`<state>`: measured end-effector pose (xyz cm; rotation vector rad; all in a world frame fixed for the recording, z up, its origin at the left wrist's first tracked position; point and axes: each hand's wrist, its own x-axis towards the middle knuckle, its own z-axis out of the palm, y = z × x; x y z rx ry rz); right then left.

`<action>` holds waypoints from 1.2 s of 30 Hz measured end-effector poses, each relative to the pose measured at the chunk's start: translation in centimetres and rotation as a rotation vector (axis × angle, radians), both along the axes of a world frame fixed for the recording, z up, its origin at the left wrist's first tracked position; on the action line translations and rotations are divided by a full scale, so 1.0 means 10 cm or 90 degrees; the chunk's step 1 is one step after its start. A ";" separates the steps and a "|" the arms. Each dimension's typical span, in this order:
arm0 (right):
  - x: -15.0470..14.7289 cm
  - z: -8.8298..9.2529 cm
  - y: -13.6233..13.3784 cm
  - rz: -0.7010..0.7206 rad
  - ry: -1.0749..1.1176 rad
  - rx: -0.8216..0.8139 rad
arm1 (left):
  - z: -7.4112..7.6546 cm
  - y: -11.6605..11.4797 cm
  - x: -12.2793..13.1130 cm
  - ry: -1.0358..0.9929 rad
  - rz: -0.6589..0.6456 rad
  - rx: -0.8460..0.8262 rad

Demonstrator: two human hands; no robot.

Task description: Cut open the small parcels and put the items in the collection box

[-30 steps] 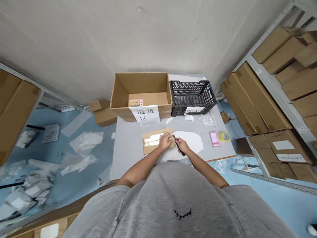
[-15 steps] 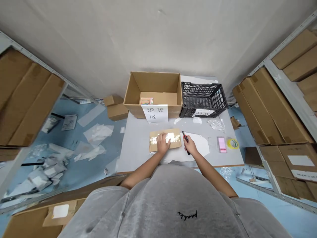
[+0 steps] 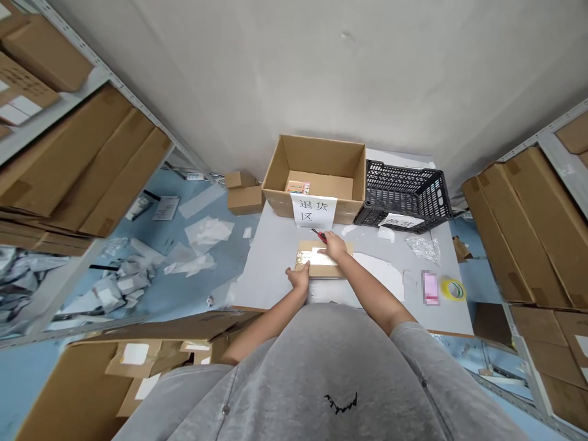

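A small cardboard box (image 3: 325, 271), with shiny tape and a white label on top, lies on the grey-white table (image 3: 261, 269). At its near left corner is my left hand (image 3: 299, 278), thumb against the box and fingers spread out to the left. My right hand (image 3: 335, 245) is closed around a red and black utility knife (image 3: 318, 235) over the far part of the box. The knife points to the left, towards the paper sign on the large carton; I cannot tell whether its blade touches the box.
Behind stand an open carton (image 3: 316, 205) with a colourful packet (image 3: 298, 187) inside and a black plastic crate (image 3: 404, 196). To the right lie clear plastic wrap (image 3: 423, 247), a pink item (image 3: 430, 286) and a yellow tape roll (image 3: 453, 289). White paper (image 3: 381, 272) lies beside the box.
My left hand has slid from the top of the box to its near left corner. My right hand has brought the knife from beside the box to above it. The view has shifted left.
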<state>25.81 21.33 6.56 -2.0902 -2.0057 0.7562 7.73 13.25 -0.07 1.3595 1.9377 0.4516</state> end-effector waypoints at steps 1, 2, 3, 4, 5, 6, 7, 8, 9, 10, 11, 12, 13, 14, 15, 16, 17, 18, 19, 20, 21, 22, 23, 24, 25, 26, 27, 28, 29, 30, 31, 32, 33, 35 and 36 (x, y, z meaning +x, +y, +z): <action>0.02 0.00 0.00 -0.013 -0.003 -0.002 | 0.01 0.03 0.01 -0.030 0.077 -0.007; 0.05 0.00 -0.01 -0.026 -0.004 -0.005 | 0.03 0.06 0.02 -0.051 0.136 -0.014; 0.08 0.00 -0.02 -0.043 -0.005 -0.011 | 0.06 0.10 0.04 -0.062 0.171 -0.018; 0.12 0.00 -0.05 -0.064 -0.005 -0.021 | 0.09 0.15 0.06 -0.060 0.173 -0.015; 0.16 0.00 -0.08 -0.095 -0.001 -0.034 | 0.13 0.22 0.08 -0.051 0.155 -0.011; 0.20 0.00 -0.12 -0.134 0.010 -0.050 | 0.17 0.29 0.11 -0.039 0.125 -0.006; 0.24 -0.01 -0.18 -0.184 0.031 -0.069 | 0.21 0.37 0.13 -0.028 0.090 0.005; 0.26 -0.03 -0.26 -0.239 0.067 -0.093 | 0.24 0.46 0.16 -0.017 0.048 0.022; 0.27 -0.06 -0.35 -0.297 0.120 -0.122 | 0.27 0.54 0.19 -0.008 -0.003 0.043; 0.27 -0.09 -0.46 -0.355 0.187 -0.153 | 0.29 0.62 0.21 0.003 -0.064 0.064; 0.26 -0.13 -0.58 -0.410 0.267 -0.183 | 0.30 0.69 0.23 0.019 -0.130 0.082; 0.24 -0.17 -0.71 -0.465 0.348 -0.201 | 0.30 0.75 0.25 0.042 -0.195 0.097; 0.22 -0.20 -0.83 -0.523 0.423 -0.200 | 0.30 0.80 0.26 0.071 -0.254 0.109; 0.19 -0.22 -0.93 -0.579 0.487 -0.176 | 0.29 0.83 0.27 0.106 -0.302 0.120; 0.16 -0.24 -1.01 -0.624 0.537 -0.141 | 0.28 0.85 0.28 0.144 -0.338 0.133; 0.13 -0.24 -1.06 -0.651 0.574 -0.104 | 0.27 0.86 0.29 0.183 -0.363 0.144; 0.10 -0.24 -1.07 -0.656 0.601 -0.075 | 0.26 0.86 0.30 0.219 -0.380 0.150; 0.07 -0.23 -1.05 -0.640 0.618 -0.063 | 0.25 0.85 0.32 0.249 -0.394 0.152; 0.04 -0.21 -1.00 -0.609 0.629 -0.068 | 0.25 0.85 0.34 0.275 -0.406 0.151; 0.00 -0.18 -0.92 -0.575 0.633 -0.086 | 0.24 0.85 0.36 0.295 -0.419 0.148; -0.04 -0.16 -0.82 -0.544 0.628 -0.107 | 0.25 0.85 0.39 0.312 -0.434 0.144; -0.08 -0.13 -0.72 -0.526 0.615 -0.126 | 0.25 0.86 0.41 0.325 -0.451 0.142; -0.12 -0.11 -0.63 -0.514 0.596 -0.140 | 0.26 0.87 0.42 0.335 -0.468 0.142; -0.15 -0.09 -0.54 -0.508 0.573 -0.148 | 0.28 0.89 0.44 0.343 -0.484 0.141; -0.18 -0.07 -0.48 -0.503 0.550 -0.152 | 0.29 0.91 0.44 0.348 -0.499 0.138; -0.20 -0.06 -0.45 -0.495 0.530 -0.151 | 0.31 0.93 0.43 0.351 -0.511 0.132; -0.23 -0.06 -0.43 -0.483 0.512 -0.149 | 0.33 0.95 0.42 0.353 -0.519 0.123; -0.24 -0.06 -0.44 -0.469 0.494 -0.147 | 0.35 0.97 0.40 0.352 -0.523 0.113; -0.26 -0.06 -0.45 -0.455 0.477 -0.144 | 0.36 0.99 0.38 0.350 -0.524 0.103; -0.27 -0.07 -0.47 -0.443 0.459 -0.142 | 0.37 1.00 0.36 0.345 -0.524 0.097; -0.28 -0.08 -0.49 -0.435 0.439 -0.141 | 0.38 1.00 0.35 0.340 -0.524 0.094; -0.29 -0.09 -0.49 -0.431 0.420 -0.139 | 0.38 0.99 0.34 0.333 -0.525 0.095; -0.30 -0.09 -0.49 -0.431 0.402 -0.137 | 0.38 0.98 0.34 0.327 -0.527 0.099; -0.33 -0.10 -0.47 -0.433 0.372 -0.129 | 0.38 0.97 0.35 0.318 -0.528 0.107; -0.34 -0.11 -0.46 -0.432 0.361 -0.126 | 0.38 0.96 0.36 0.316 -0.527 0.109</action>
